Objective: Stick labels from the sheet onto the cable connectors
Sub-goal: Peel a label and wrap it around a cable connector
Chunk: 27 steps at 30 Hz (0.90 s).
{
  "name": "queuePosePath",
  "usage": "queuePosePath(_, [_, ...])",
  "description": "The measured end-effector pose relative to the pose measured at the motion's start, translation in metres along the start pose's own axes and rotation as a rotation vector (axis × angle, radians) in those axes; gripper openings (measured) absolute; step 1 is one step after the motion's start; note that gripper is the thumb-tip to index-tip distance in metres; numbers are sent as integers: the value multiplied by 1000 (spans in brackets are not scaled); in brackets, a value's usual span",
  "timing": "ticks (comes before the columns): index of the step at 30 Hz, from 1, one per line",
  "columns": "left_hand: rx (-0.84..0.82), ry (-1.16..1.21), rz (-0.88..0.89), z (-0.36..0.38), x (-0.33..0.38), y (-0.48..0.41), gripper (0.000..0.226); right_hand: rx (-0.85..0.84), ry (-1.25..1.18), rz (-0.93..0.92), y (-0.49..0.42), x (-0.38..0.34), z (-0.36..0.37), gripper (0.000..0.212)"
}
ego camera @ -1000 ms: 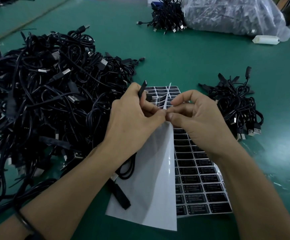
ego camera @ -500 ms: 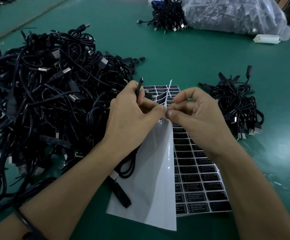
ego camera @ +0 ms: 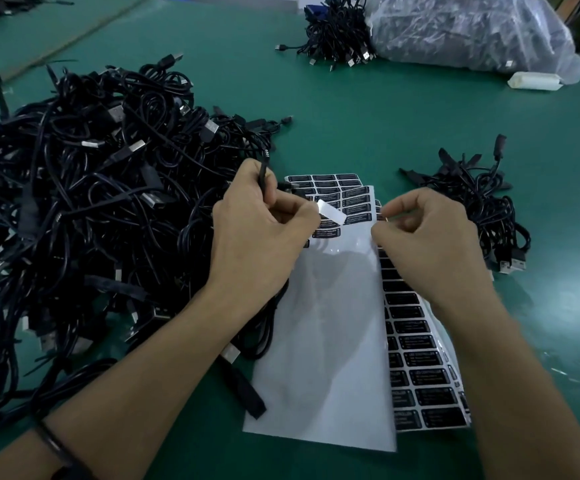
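Note:
The label sheet [ego camera: 323,341] lies on the green table between my forearms, its left part bare white backing, with black labels [ego camera: 420,372] down its right side and across the top. My left hand [ego camera: 257,237] holds a thin black cable connector [ego camera: 263,173] upright between its fingers and pinches a peeled label [ego camera: 331,211], white underside up, at the thumb. My right hand [ego camera: 423,244] has curled fingers and seems to pinch the lifted edge of the sheet. The two hands are a short gap apart.
A big heap of black USB cables [ego camera: 74,209] fills the left. A smaller pile [ego camera: 482,209] lies right of my right hand. Far back are a cable bundle [ego camera: 337,36], a plastic bag [ego camera: 472,32] and a white roll [ego camera: 534,81]. A black connector [ego camera: 243,389] lies beside the sheet's lower left.
My hands, pinched together over the sheet before, have pulled apart. A label has come off with my left hand, and the raised fold of the sheet has dropped flatter.

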<state>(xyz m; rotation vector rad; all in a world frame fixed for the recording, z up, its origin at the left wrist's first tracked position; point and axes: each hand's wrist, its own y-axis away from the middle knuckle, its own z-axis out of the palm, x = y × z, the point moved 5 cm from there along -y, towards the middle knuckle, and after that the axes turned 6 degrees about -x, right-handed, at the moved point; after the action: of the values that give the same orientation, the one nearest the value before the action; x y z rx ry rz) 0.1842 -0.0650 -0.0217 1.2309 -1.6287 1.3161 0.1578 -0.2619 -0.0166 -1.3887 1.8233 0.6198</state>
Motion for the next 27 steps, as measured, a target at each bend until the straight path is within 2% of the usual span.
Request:
queuePosePath(2, [0,-10,2,0,1,0,40,72,157,-139,4,-12,-1,15])
queuePosePath(4, [0,-6,4,0,2,0,41,113,191,-320,9,-27,2,19])
queuePosePath(6, [2,-3,2,0,4,0,41,94,231,-459,17,-39,11,21])
queuePosePath(8, [-5,-5,-2,0,5,0,42,48,286,-505,22,-42,22,24])
queuePosePath(12, [-24,-7,-9,1,2,-1,47,93,295,-486,23,-40,29,16])
queuePosePath(17, [-21,23,-4,1,4,0,42,123,236,-442,23,-39,29,5])
queuePosePath(19, [-17,46,-2,1,5,0,39,102,95,-383,20,-36,27,11])
queuePosePath(24, [-110,39,11,5,6,1,39,-115,-540,-133,10,-27,29,25])
queuePosePath(27, [-136,27,16,5,6,1,40,-171,-625,-63,8,-24,33,29])
